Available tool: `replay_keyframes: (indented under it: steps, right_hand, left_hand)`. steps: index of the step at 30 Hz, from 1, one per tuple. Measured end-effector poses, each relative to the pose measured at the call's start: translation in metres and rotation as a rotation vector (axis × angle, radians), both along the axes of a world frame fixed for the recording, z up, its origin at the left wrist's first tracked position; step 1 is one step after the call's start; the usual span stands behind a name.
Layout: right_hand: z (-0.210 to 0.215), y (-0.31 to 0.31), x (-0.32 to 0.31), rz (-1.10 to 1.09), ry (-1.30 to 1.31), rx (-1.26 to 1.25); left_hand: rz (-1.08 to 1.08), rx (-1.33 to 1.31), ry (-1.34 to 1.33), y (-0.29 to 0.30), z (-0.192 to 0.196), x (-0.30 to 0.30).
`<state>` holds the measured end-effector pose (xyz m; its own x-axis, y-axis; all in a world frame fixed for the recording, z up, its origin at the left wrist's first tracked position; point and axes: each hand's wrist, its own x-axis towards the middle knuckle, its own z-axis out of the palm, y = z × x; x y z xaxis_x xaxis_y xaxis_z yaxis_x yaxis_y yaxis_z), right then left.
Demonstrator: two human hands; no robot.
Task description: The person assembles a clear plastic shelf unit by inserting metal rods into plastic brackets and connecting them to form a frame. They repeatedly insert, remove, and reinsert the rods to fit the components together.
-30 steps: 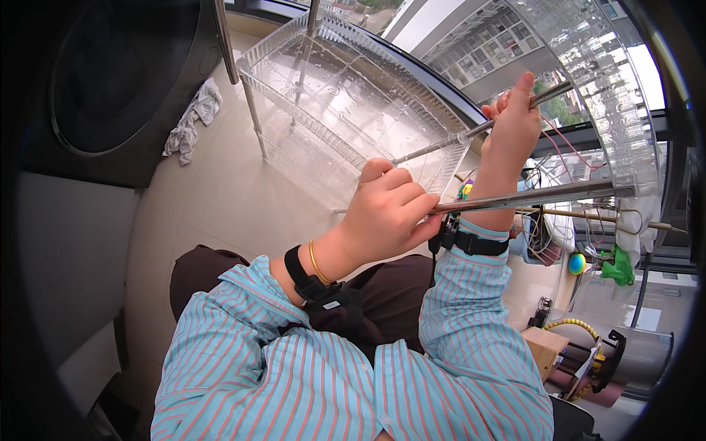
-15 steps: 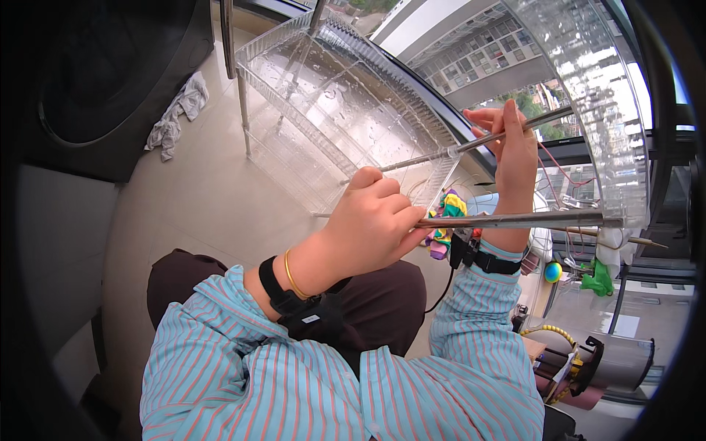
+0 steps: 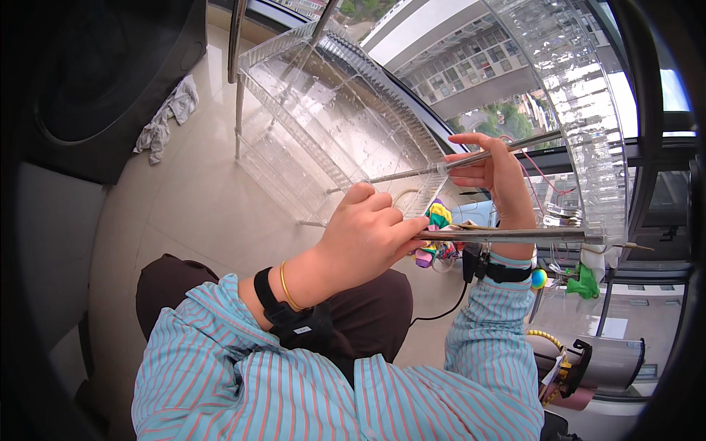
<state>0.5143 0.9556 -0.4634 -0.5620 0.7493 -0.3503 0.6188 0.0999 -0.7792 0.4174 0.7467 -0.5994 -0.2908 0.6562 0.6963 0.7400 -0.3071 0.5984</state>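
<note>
A clear plastic rack with metal poles stands tilted in front of me. Its ribbed lower tier (image 3: 298, 121) lies at upper left, and another clear tier (image 3: 581, 110) rises at the right. My left hand (image 3: 364, 231) is closed around the left end of the near metal pole (image 3: 515, 236), close to the lower tier's corner. Farther back, my right hand (image 3: 496, 173) has the far metal pole (image 3: 540, 141) between thumb and fingers, the fingertips pointing left. The near pole crosses in front of my right wrist.
A crumpled grey cloth (image 3: 169, 117) lies on the tiled floor beside a dark appliance (image 3: 110, 81). Colourful fabric (image 3: 437, 220) sits behind the near pole. A green plastic piece (image 3: 583, 283), a small ball (image 3: 539, 278) and a grey cylindrical device (image 3: 607, 364) are at right. Windows line the far side.
The whole view has shifted slightly. The right-hand tier and the near pole appear a little lower and farther left. My right hand sits lower on the far pole; my left hand keeps its hold.
</note>
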Motion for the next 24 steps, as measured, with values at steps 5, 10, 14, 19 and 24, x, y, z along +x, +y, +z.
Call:
replay_keyframes:
  steps: [5,10,14,19,24]
  right_hand:
    - [-0.013,0.003,0.007,-0.062,0.142,-0.041]
    - [-0.015,0.005,0.007,-0.022,0.087,0.006]
    - [-0.016,0.008,0.007,-0.015,0.126,-0.012]
    - [-0.034,-0.002,0.014,-0.081,0.133,0.217]
    - [-0.043,-0.055,0.027,-0.338,0.740,0.677]
  left_hand:
    - [-0.012,-0.021,-0.002,0.001,0.001,-0.001]
    - [-0.037,-0.041,0.004,-0.004,0.003,-0.004]
    - [-0.147,-0.110,0.020,-0.008,0.005,-0.015]
    - [-0.160,-0.210,0.121,-0.012,0.003,-0.020]
    - [-0.136,-0.172,0.119,-0.009,0.000,-0.017]
